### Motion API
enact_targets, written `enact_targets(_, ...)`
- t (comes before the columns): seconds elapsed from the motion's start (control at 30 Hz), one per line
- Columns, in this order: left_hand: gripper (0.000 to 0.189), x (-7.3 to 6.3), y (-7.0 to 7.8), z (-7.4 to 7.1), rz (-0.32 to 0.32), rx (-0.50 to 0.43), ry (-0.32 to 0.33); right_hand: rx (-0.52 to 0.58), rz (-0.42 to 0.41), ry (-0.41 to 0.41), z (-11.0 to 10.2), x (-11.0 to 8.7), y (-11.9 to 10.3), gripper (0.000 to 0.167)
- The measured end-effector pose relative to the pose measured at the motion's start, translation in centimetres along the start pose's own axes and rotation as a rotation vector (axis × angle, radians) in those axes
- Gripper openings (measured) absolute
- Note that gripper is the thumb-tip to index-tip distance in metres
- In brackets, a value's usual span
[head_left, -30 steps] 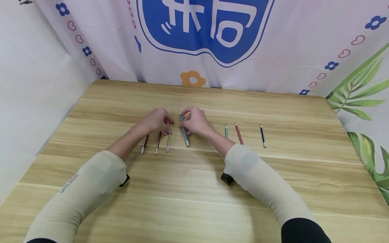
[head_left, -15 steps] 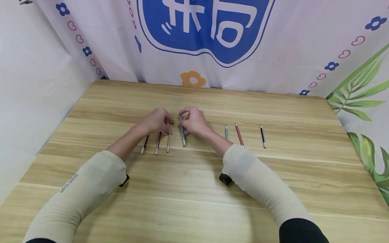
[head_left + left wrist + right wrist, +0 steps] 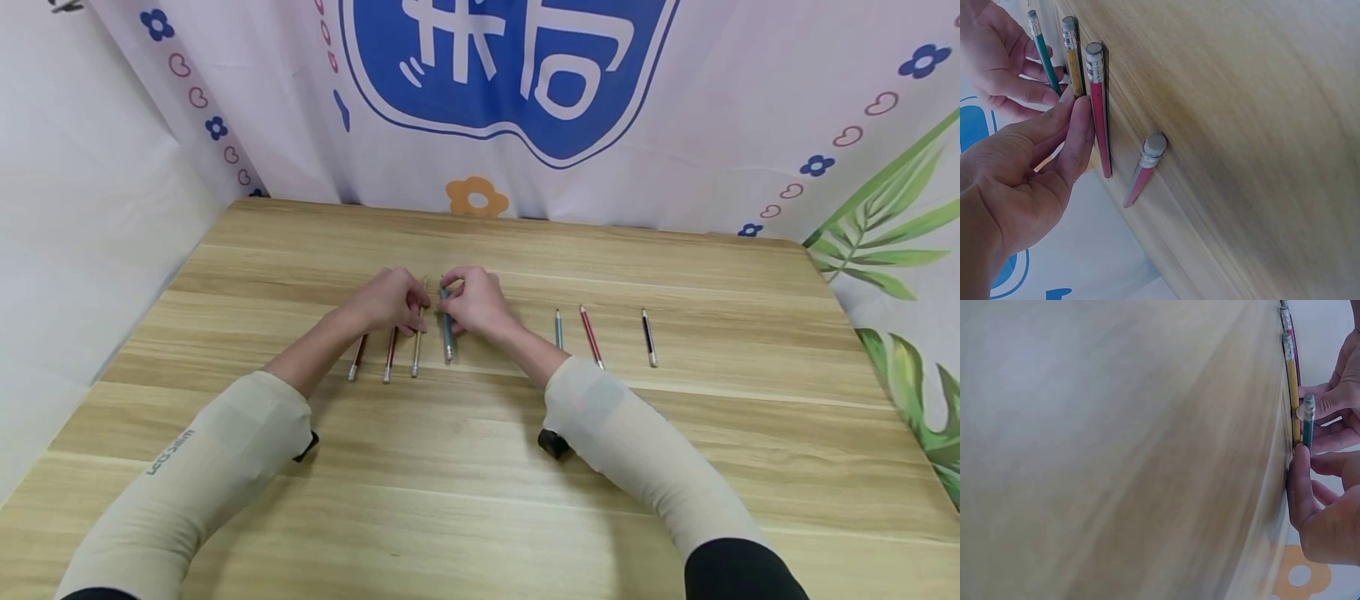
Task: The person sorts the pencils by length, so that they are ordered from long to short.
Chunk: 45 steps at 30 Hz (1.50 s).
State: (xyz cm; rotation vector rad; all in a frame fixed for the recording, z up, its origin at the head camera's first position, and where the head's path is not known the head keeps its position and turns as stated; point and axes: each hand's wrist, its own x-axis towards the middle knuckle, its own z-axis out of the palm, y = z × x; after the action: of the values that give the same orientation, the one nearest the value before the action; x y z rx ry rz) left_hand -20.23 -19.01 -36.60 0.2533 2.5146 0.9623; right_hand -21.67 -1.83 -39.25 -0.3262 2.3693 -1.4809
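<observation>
Near the middle of the table, my left hand (image 3: 388,300) pinches a yellow pencil (image 3: 416,358) between thumb and fingers, its eraser end toward me. Just to the right, my right hand (image 3: 477,302) pinches a teal pencil (image 3: 447,337), roughly parallel to the yellow one with a narrow gap. Two red pencils, one nearer (image 3: 389,358) and one further left (image 3: 356,362), lie partly under my left hand. In the left wrist view, the eraser ends of the teal pencil (image 3: 1041,44), yellow pencil (image 3: 1072,59) and nearer red pencil (image 3: 1097,94) stand side by side.
To the right lie a short teal pencil (image 3: 558,323), a red pencil (image 3: 590,333) partly behind my right forearm, and a dark blue pencil (image 3: 648,337). The wooden table (image 3: 465,483) meets a printed cloth (image 3: 247,100) at its back edge.
My right hand has shifted slightly left, and the teal pencil's eraser end has swung left, closer to the yellow pencil and straighter. The left hand has stayed put.
</observation>
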Motion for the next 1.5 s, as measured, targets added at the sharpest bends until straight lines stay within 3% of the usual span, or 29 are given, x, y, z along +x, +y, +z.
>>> enact_targets(1.03, 0.04, 0.04, 0.05, -0.02, 0.008, -0.028, -0.008, -0.108, 0.008, -0.07, 0.21, -0.12, -0.47, 0.032)
enact_targets(1.5, 0.039, -0.06, 0.07, -0.01, -0.003, -0.043, -0.006, -0.176, -0.058, -0.085, 0.17, 0.08, -0.22, 0.028)
